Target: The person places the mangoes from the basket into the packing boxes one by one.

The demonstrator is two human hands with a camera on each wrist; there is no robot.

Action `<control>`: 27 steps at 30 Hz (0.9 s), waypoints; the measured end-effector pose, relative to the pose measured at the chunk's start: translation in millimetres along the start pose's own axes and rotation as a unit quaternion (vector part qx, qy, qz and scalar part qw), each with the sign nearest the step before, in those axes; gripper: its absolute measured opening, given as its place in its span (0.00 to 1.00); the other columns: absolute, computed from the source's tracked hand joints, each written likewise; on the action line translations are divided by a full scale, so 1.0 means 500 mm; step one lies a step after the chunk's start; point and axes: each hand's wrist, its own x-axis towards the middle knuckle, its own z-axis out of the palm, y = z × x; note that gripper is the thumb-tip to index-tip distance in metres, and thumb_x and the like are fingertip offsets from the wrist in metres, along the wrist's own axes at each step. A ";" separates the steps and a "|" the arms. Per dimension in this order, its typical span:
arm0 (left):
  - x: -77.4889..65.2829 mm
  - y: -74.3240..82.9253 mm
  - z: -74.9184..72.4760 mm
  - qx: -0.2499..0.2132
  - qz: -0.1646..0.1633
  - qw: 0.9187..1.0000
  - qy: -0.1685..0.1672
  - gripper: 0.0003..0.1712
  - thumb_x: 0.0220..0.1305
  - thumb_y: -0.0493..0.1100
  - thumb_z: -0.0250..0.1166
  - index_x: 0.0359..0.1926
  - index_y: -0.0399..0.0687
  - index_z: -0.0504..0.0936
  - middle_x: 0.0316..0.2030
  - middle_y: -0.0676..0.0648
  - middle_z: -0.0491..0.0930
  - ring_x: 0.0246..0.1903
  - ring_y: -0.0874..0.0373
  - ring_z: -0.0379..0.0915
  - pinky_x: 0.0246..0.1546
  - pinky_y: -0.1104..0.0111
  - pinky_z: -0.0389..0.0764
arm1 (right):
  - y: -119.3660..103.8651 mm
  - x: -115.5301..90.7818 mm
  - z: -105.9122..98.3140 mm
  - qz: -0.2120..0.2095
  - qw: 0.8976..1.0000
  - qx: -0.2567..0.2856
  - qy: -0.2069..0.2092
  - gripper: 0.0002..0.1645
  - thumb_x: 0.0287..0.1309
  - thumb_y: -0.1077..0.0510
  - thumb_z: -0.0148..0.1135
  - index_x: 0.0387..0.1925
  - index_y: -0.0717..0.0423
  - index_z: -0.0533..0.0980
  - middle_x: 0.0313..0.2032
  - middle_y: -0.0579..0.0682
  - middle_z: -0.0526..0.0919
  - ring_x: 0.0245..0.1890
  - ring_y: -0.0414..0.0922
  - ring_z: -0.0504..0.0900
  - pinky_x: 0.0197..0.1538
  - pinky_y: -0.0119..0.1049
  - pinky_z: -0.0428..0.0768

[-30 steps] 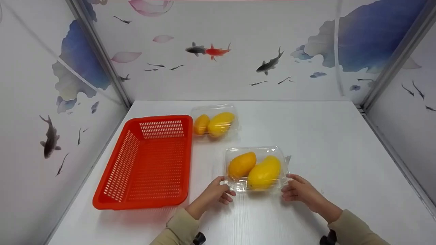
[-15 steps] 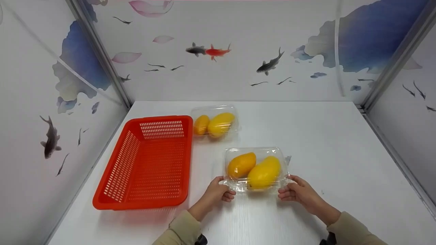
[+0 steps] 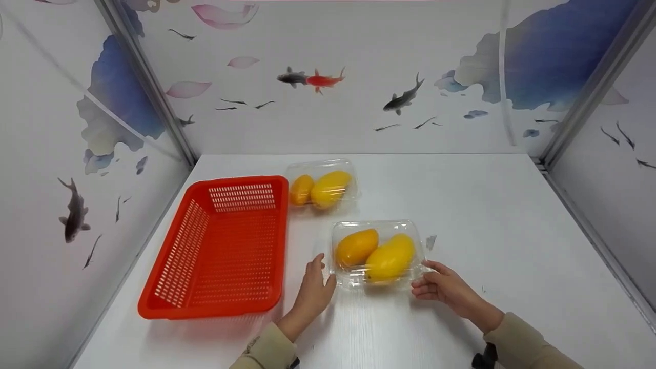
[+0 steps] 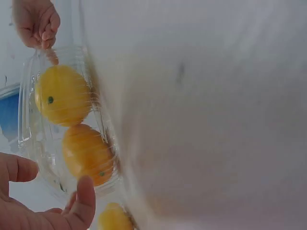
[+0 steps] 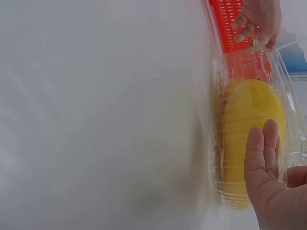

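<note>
A clear plastic clamshell box [image 3: 348,279] holds two mangoes, an orange-yellow mango [image 3: 357,248] and a bigger yellow mango [image 3: 391,258]. My left hand [image 3: 311,293] is spread beside the box's left front corner, holding nothing; its thumb and fingers stand apart in the left wrist view. At the right front corner, my right hand [image 3: 447,288] pinches the box's edge between thumb and fingers. The right wrist view shows two of its fingers [image 5: 255,148] lying straight along the box's near side.
A red plastic basket [image 3: 283,246] stands on the white table [image 3: 482,215] at the left. Behind, touching close to its right rear corner, sits a second clear box [image 3: 328,165] with two mangoes. Printed wall panels [image 3: 328,118] enclose the table.
My left hand has let go of the box's left corner and opened outward to the left. The box has shifted slightly left, the right hand moving along with it.
</note>
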 end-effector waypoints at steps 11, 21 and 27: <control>-0.017 0.013 -0.041 0.208 0.193 0.949 0.136 0.24 0.55 0.37 0.63 0.52 0.39 0.68 0.57 0.37 0.62 0.54 0.44 0.62 0.56 0.56 0.69 | -0.020 0.091 0.080 -0.006 1.000 -0.004 -0.007 0.34 0.66 0.62 0.41 0.67 0.68 0.41 0.32 0.51 0.83 0.31 0.42 0.83 0.44 0.38 0.80; -0.049 0.070 -0.115 0.233 0.213 0.939 0.135 0.25 0.54 0.40 0.65 0.53 0.44 0.70 0.60 0.39 0.61 0.58 0.46 0.60 0.57 0.54 0.67 | -0.024 0.141 0.136 -0.023 1.000 0.011 0.005 0.30 0.66 0.63 0.39 0.65 0.68 0.44 0.33 0.53 0.83 0.32 0.44 0.84 0.43 0.39 0.80; -0.033 0.090 -0.183 0.213 0.201 0.946 0.137 0.26 0.54 0.38 0.64 0.55 0.41 0.70 0.60 0.38 0.62 0.58 0.45 0.59 0.56 0.53 0.69 | -0.037 0.163 0.131 0.003 0.998 -0.060 0.020 0.30 0.66 0.58 0.41 0.64 0.65 0.47 0.36 0.55 0.82 0.32 0.45 0.83 0.43 0.39 0.80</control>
